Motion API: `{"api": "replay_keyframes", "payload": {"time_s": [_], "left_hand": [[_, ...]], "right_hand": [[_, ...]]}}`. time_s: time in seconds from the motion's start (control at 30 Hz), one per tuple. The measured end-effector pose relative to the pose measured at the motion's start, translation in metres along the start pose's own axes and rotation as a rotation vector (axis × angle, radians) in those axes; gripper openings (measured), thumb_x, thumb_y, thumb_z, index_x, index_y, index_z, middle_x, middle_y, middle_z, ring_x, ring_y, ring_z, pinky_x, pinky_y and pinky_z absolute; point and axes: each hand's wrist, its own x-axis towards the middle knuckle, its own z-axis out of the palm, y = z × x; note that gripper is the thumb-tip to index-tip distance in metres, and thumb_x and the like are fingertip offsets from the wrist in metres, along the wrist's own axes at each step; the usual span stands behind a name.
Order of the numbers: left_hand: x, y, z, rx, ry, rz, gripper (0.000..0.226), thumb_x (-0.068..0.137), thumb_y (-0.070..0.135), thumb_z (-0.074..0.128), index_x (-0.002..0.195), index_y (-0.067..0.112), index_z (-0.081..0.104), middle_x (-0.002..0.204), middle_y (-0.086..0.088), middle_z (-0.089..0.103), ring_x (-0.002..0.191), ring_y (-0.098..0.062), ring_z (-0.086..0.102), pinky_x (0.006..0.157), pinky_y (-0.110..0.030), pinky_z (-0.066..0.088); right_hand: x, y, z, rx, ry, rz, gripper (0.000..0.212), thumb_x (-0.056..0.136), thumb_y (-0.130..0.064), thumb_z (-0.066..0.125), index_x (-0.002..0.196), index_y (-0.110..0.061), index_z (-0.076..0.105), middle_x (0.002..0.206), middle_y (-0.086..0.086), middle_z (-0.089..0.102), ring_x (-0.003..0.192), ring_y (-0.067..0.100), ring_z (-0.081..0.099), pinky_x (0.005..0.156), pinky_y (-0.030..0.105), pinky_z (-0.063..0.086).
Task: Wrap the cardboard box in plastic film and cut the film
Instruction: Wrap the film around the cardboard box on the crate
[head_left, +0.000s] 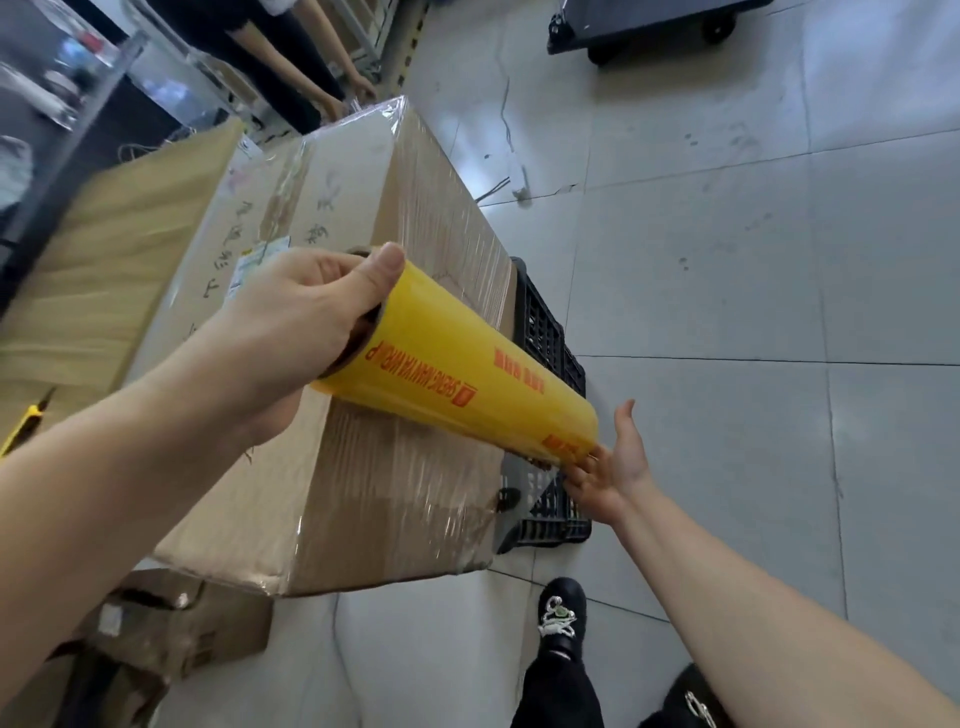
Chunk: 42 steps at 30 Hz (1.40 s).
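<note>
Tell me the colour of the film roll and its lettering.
The roll is yellow, with red-orange lettering. It shows best in the head view.

My yellow film roll (467, 384) bears red print, upside down to me, ending in "WRAP"; the rest blurs. At eleven o'clock, handwriting (317, 228) on the box (358, 156) and its white label (248, 267) are unreadable.
</note>
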Motion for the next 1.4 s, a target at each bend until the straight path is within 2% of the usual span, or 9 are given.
{"api": "replay_keyframes", "payload": {"time_s": [0.13, 0.27, 0.47, 0.63, 0.77, 0.9, 1.07, 1.3, 1.4], "left_hand": [[0.002, 0.004, 0.002, -0.009, 0.01, -0.001, 0.038, 0.092, 0.039, 0.052, 0.083, 0.007, 0.071, 0.092, -0.022, 0.073, 0.089, -0.035, 0.07, 0.087, -0.045, 0.056], [0.008, 0.01, 0.004, -0.01, -0.03, 0.011, 0.055, 0.084, 0.044, 0.053, 0.091, -0.009, 0.066, 0.104, -0.035, 0.065, 0.098, -0.045, 0.064, 0.094, -0.052, 0.052], [0.034, 0.019, 0.0, -0.047, -0.079, 0.056, 0.05, 0.081, 0.042, 0.051, 0.085, -0.004, 0.069, 0.088, -0.022, 0.072, 0.084, -0.033, 0.071, 0.074, -0.034, 0.061], [0.057, 0.027, -0.007, -0.103, -0.076, 0.074, 0.052, 0.077, 0.041, 0.053, 0.084, -0.008, 0.067, 0.09, -0.024, 0.072, 0.077, -0.026, 0.071, 0.07, -0.022, 0.058], [0.073, 0.032, -0.01, -0.118, -0.071, 0.054, 0.052, 0.076, 0.042, 0.053, 0.082, -0.008, 0.067, 0.089, -0.025, 0.071, 0.078, -0.027, 0.071, 0.071, -0.024, 0.058], [0.086, 0.037, -0.01, -0.103, -0.05, 0.064, 0.064, 0.076, 0.043, 0.053, 0.091, -0.018, 0.063, 0.099, -0.039, 0.063, 0.094, -0.049, 0.063, 0.088, -0.051, 0.053], [0.103, 0.049, -0.002, -0.125, -0.047, 0.024, 0.05, 0.076, 0.042, 0.052, 0.082, -0.005, 0.07, 0.09, -0.026, 0.071, 0.089, -0.039, 0.068, 0.083, -0.045, 0.055], [0.129, 0.071, 0.006, -0.17, -0.028, -0.054, 0.043, 0.077, 0.041, 0.052, 0.077, 0.004, 0.073, 0.08, -0.016, 0.076, 0.078, -0.029, 0.074, 0.07, -0.032, 0.062], [0.139, 0.078, 0.005, -0.155, 0.032, -0.093, 0.054, 0.075, 0.042, 0.053, 0.084, -0.009, 0.067, 0.086, -0.026, 0.071, 0.082, -0.034, 0.07, 0.071, -0.034, 0.06]], "right_hand": [[0.001, -0.013, 0.002, -0.043, 0.002, 0.004, 0.1, 0.073, -0.088, 0.029, 0.125, -0.007, 0.056, 0.113, 0.012, 0.065, 0.106, 0.024, 0.061, 0.108, 0.04, 0.034], [0.0, -0.022, 0.005, -0.082, 0.027, 0.02, 0.091, 0.076, -0.086, 0.027, 0.113, -0.009, 0.06, 0.076, 0.005, 0.063, 0.058, 0.014, 0.056, 0.057, 0.026, 0.035], [0.019, -0.047, 0.011, -0.05, 0.001, -0.032, 0.092, 0.073, -0.088, 0.028, 0.108, -0.01, 0.063, 0.082, 0.007, 0.07, 0.08, 0.018, 0.067, 0.093, 0.032, 0.045], [0.028, -0.063, 0.031, -0.031, 0.029, 0.001, 0.08, 0.074, -0.088, 0.025, 0.079, -0.016, 0.06, 0.05, 0.001, 0.055, 0.04, 0.011, 0.054, 0.05, 0.02, 0.04], [0.042, -0.076, 0.042, -0.053, -0.003, -0.005, 0.089, 0.074, -0.088, 0.025, 0.101, -0.015, 0.068, 0.073, 0.006, 0.066, 0.065, 0.016, 0.062, 0.06, 0.023, 0.039], [0.051, -0.092, 0.053, -0.077, 0.034, 0.006, 0.095, 0.074, -0.088, 0.028, 0.118, -0.011, 0.062, 0.096, 0.01, 0.069, 0.09, 0.024, 0.065, 0.06, 0.029, 0.045], [0.063, -0.114, 0.059, -0.074, 0.088, 0.009, 0.084, 0.077, -0.085, 0.031, 0.1, -0.009, 0.059, 0.059, 0.004, 0.06, 0.047, 0.015, 0.056, 0.047, 0.02, 0.039], [0.075, -0.154, 0.065, -0.177, 0.12, 0.062, 0.076, 0.077, -0.086, 0.028, 0.075, -0.014, 0.052, 0.041, 0.0, 0.048, 0.029, 0.012, 0.044, 0.036, 0.014, 0.032], [0.077, -0.17, 0.07, -0.167, 0.096, 0.093, 0.082, 0.072, -0.089, 0.031, 0.079, -0.012, 0.057, 0.047, 0.002, 0.053, 0.038, 0.013, 0.047, 0.052, 0.019, 0.03]]}}
